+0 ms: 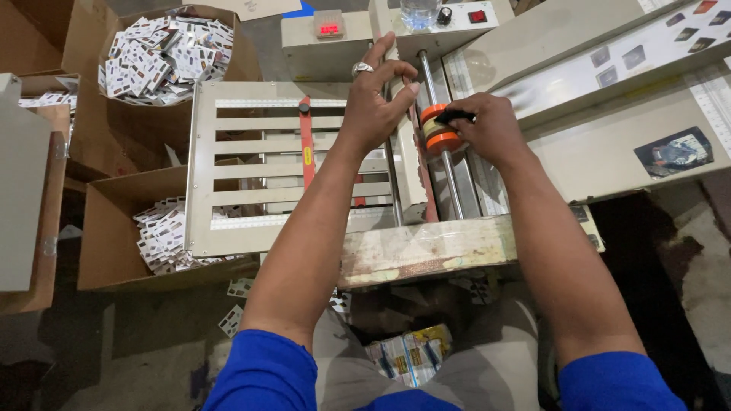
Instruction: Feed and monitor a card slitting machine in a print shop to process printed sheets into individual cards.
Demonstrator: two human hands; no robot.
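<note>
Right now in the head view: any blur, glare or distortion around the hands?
Head view: left hand and right hand sharp at the orange roller; wide-angle bending of machine edges; floor lower left dim; red display glows, digits smeared.

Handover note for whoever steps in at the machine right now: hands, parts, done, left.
Left hand: ring on one finger, resting on the cream guide bar, fingers spread, gripping nothing.
Right hand: fingers closed on a small black tool pressed against the orange roller.
The roller sits on the steel shaft, about midway along it.
Slatted tray with red stop lies left of the shaft.
Two cardboard boxes on the left hold heaps of small printed cards.
Done: cannot tell.
Left: roller is being worked on; the tool is on it, nothing is feeding.
</note>
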